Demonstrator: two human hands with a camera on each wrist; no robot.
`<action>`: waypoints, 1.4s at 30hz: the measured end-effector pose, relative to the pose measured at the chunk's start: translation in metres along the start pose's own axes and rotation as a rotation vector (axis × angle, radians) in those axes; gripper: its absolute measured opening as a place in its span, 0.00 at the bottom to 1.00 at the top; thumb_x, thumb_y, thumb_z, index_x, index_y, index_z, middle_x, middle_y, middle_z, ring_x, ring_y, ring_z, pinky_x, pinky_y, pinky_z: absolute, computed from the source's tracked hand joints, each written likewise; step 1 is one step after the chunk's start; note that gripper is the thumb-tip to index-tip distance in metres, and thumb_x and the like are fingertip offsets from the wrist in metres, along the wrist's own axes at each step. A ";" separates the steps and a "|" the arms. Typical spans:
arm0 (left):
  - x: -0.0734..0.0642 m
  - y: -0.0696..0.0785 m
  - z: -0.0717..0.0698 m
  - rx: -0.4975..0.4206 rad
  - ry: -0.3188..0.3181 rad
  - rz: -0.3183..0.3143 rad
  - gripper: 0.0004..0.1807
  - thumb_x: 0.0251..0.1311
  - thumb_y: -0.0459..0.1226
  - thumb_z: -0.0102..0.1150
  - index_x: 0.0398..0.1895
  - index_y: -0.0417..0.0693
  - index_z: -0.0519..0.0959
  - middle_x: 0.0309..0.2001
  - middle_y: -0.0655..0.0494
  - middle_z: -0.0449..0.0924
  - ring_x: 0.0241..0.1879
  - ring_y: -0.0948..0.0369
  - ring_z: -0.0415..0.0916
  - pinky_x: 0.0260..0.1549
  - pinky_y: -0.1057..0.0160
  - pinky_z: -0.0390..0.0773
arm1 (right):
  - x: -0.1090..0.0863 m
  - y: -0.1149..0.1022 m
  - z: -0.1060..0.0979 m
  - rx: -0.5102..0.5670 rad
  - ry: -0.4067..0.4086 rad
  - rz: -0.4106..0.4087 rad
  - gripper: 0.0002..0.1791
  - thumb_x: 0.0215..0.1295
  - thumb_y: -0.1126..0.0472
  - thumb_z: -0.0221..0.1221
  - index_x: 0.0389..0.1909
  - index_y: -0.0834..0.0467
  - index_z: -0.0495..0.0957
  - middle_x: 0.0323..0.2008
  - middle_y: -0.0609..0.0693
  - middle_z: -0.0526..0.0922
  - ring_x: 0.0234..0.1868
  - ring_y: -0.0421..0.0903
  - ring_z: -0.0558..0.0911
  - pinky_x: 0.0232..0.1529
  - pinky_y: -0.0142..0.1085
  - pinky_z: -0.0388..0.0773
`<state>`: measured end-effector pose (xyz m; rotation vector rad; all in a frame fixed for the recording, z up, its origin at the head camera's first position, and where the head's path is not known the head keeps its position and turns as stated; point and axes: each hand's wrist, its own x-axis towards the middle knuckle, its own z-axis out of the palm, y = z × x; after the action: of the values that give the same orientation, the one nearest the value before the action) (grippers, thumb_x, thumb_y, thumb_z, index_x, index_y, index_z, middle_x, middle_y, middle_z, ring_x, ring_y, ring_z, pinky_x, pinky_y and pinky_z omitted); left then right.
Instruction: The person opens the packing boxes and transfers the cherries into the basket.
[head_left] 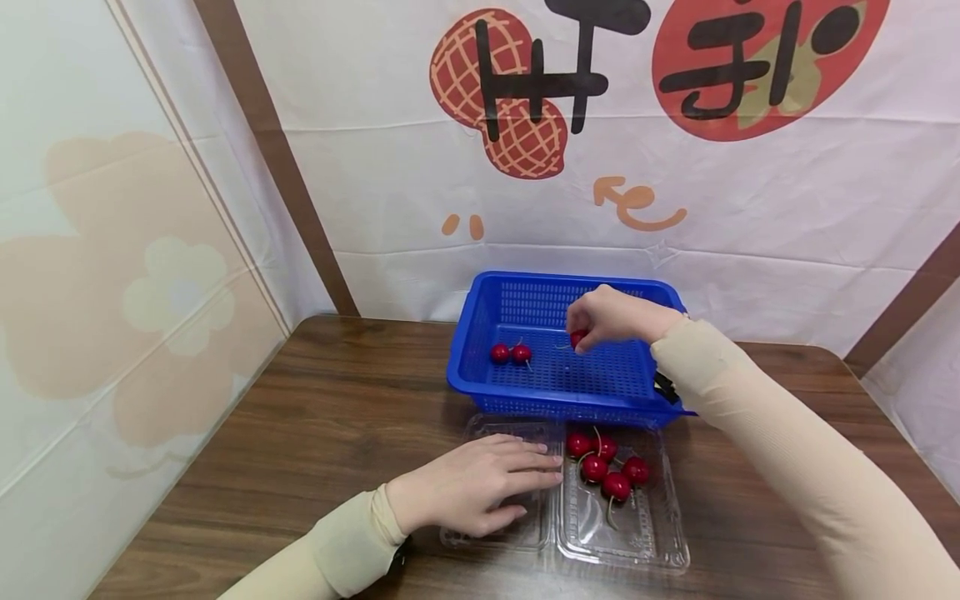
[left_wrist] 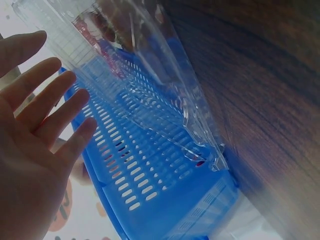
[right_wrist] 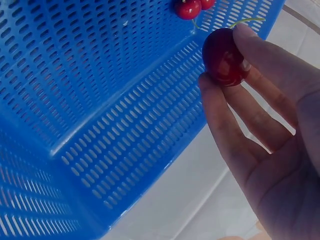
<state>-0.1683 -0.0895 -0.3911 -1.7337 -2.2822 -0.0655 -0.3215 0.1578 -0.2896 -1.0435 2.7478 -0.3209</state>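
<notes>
My right hand is over the right part of a blue basket, pinching a dark red cherry between thumb and fingertips; its green stem sticks out past the thumb. Two more cherries lie on the basket's floor toward the left. In front of the basket, an opened clear plastic clamshell box lies flat, with several cherries in its right half. With fingers spread, my left hand is over the left half of the box, fingertips at the middle fold. The left wrist view shows those fingers straight.
A brown wooden table bears the basket and the box. Right behind the basket hangs a white printed cloth, with another cloth panel along the left side.
</notes>
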 end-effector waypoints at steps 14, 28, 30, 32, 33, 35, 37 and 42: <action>0.000 0.001 0.000 0.001 -0.004 0.003 0.28 0.58 0.46 0.58 0.64 0.53 0.71 0.64 0.59 0.70 0.65 0.59 0.66 0.65 0.60 0.66 | 0.022 0.005 0.010 0.009 -0.029 0.029 0.13 0.50 0.58 0.70 0.36 0.58 0.83 0.31 0.49 0.85 0.28 0.40 0.80 0.37 0.36 0.83; 0.000 0.000 0.000 0.004 -0.006 0.003 0.29 0.58 0.46 0.58 0.64 0.53 0.71 0.64 0.59 0.70 0.65 0.59 0.66 0.65 0.60 0.67 | 0.037 0.011 0.017 0.027 -0.035 0.039 0.12 0.52 0.58 0.69 0.37 0.57 0.82 0.34 0.49 0.86 0.33 0.41 0.82 0.40 0.37 0.83; 0.000 0.000 -0.001 0.007 -0.005 0.003 0.29 0.57 0.46 0.58 0.64 0.53 0.71 0.64 0.59 0.71 0.65 0.59 0.66 0.65 0.60 0.67 | 0.040 0.013 0.018 0.020 -0.032 0.039 0.12 0.52 0.58 0.69 0.36 0.57 0.82 0.34 0.49 0.86 0.33 0.41 0.82 0.40 0.37 0.82; 0.000 0.000 -0.001 0.009 -0.005 0.003 0.29 0.57 0.46 0.58 0.64 0.53 0.71 0.64 0.59 0.71 0.65 0.59 0.66 0.64 0.60 0.67 | 0.042 0.014 0.020 0.016 -0.028 0.041 0.12 0.52 0.58 0.69 0.37 0.57 0.82 0.33 0.49 0.85 0.33 0.41 0.82 0.39 0.37 0.82; -0.001 0.000 -0.001 0.007 -0.005 0.003 0.29 0.57 0.46 0.58 0.64 0.53 0.71 0.64 0.59 0.71 0.65 0.59 0.66 0.64 0.60 0.67 | 0.044 0.014 0.020 0.016 -0.027 0.045 0.12 0.52 0.58 0.69 0.37 0.57 0.82 0.33 0.48 0.85 0.33 0.41 0.81 0.39 0.37 0.82; -0.001 0.000 0.000 0.007 -0.006 0.004 0.29 0.57 0.46 0.58 0.63 0.53 0.71 0.64 0.59 0.71 0.65 0.59 0.66 0.64 0.60 0.67 | 0.046 0.016 0.022 0.024 -0.024 0.051 0.12 0.53 0.59 0.69 0.37 0.58 0.82 0.34 0.49 0.85 0.34 0.42 0.82 0.40 0.37 0.82; -0.001 0.000 0.000 0.006 -0.010 0.005 0.28 0.58 0.46 0.58 0.63 0.53 0.71 0.64 0.59 0.70 0.65 0.59 0.66 0.64 0.60 0.67 | 0.047 0.017 0.024 0.033 -0.019 0.053 0.12 0.53 0.60 0.69 0.38 0.59 0.82 0.34 0.50 0.85 0.34 0.42 0.82 0.40 0.38 0.81; 0.000 -0.001 0.000 0.007 -0.016 0.005 0.28 0.58 0.47 0.58 0.64 0.53 0.71 0.64 0.59 0.70 0.66 0.59 0.66 0.65 0.60 0.67 | 0.050 0.019 0.029 0.039 -0.016 0.055 0.13 0.53 0.60 0.69 0.39 0.59 0.82 0.35 0.51 0.85 0.36 0.44 0.82 0.40 0.40 0.81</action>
<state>-0.1691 -0.0898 -0.3915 -1.7428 -2.2865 -0.0423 -0.3630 0.1344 -0.3268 -0.9552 2.7391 -0.3545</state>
